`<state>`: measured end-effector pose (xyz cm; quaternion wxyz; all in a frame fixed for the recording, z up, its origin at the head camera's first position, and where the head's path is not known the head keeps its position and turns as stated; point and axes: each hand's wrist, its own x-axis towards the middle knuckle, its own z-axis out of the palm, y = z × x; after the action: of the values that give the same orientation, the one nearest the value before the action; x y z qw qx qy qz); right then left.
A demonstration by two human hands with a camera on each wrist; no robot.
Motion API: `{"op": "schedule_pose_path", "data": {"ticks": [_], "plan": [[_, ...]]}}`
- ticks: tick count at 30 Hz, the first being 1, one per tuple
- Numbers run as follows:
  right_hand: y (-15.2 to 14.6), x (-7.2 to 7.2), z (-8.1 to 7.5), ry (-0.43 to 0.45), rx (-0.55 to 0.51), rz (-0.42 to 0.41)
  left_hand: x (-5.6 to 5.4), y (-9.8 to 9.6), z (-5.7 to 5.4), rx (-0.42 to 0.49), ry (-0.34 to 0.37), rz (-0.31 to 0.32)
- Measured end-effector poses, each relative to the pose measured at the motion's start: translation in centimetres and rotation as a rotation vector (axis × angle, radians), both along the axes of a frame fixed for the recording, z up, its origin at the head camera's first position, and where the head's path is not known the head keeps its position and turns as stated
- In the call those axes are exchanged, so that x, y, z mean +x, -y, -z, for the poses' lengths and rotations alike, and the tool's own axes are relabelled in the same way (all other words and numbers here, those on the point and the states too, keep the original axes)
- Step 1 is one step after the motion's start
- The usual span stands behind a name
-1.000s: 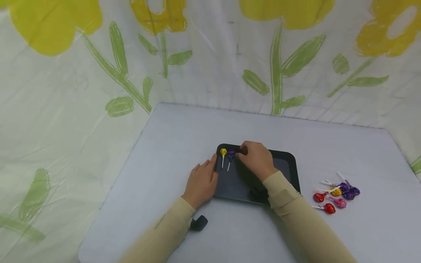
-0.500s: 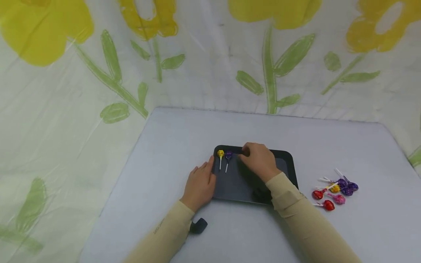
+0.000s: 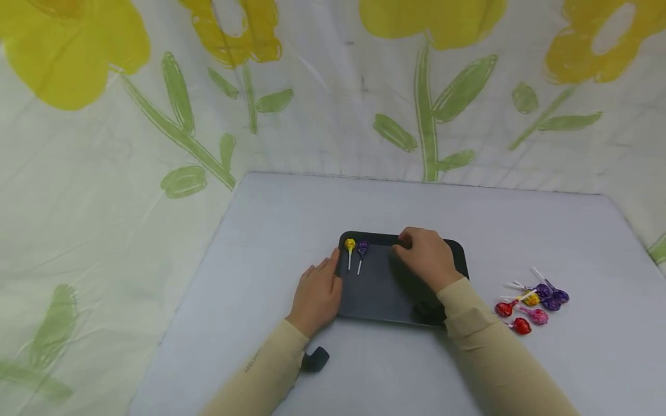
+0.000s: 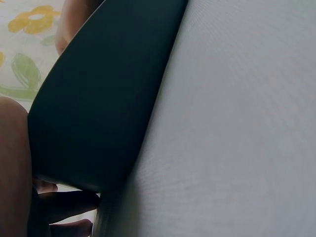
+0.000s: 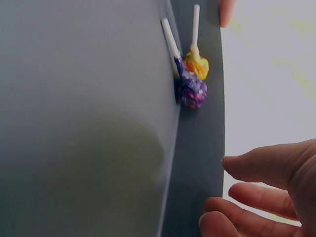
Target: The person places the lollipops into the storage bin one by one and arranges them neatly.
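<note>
A dark rectangular tray (image 3: pixel 369 297) lies on the table. In its far left corner a yellow lollipop (image 3: pixel 350 245) and a purple lollipop (image 3: pixel 362 248) lie side by side, sticks toward the person. My left hand (image 3: pixel 316 297) rests along the tray's left rim with fingers extended. Over the far rim, to the right of the lollipops, is my right hand (image 3: pixel 429 260). The right wrist view shows its thumb (image 5: pixel 247 165) and fingers apart with nothing between them, beside the tray's edge; the purple lollipop (image 5: pixel 192 91) is a short way off.
Several loose lollipops (image 3: pixel 536 300), red, pink, yellow and purple, are heaped on the table (image 3: pixel 562 370) right of the tray. A black object (image 3: pixel 315 359) shows beside the left sleeve. Behind the table hangs a flower-patterned curtain (image 3: pixel 333 115).
My right hand has shifted right along the tray's far rim, away from the purple lollipop. My left hand and both lollipops in the tray keep their places; the head view has shifted slightly.
</note>
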<state>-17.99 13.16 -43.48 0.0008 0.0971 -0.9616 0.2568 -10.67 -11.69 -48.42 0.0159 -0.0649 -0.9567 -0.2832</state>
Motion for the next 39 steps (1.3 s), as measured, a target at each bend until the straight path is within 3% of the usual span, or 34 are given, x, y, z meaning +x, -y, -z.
{"op": "schedule_pose_path", "data": {"ticks": [9, 27, 39], "plan": [[-1.5, 0.2, -0.2, 0.018, -0.028, 0.027, -0.2, 0.3, -0.2, -0.002, -0.011, 0.009], [-3.7, 0.7, -0.4, 0.014, -0.029, -0.007, -0.3, 0.6, -0.3, 0.006, -0.013, 0.01], [-4.7, 1.0, -0.7, 0.027, -0.007, 0.006, -0.7, 1.0, 0.1, 0.002, -0.016, -0.001]]}}
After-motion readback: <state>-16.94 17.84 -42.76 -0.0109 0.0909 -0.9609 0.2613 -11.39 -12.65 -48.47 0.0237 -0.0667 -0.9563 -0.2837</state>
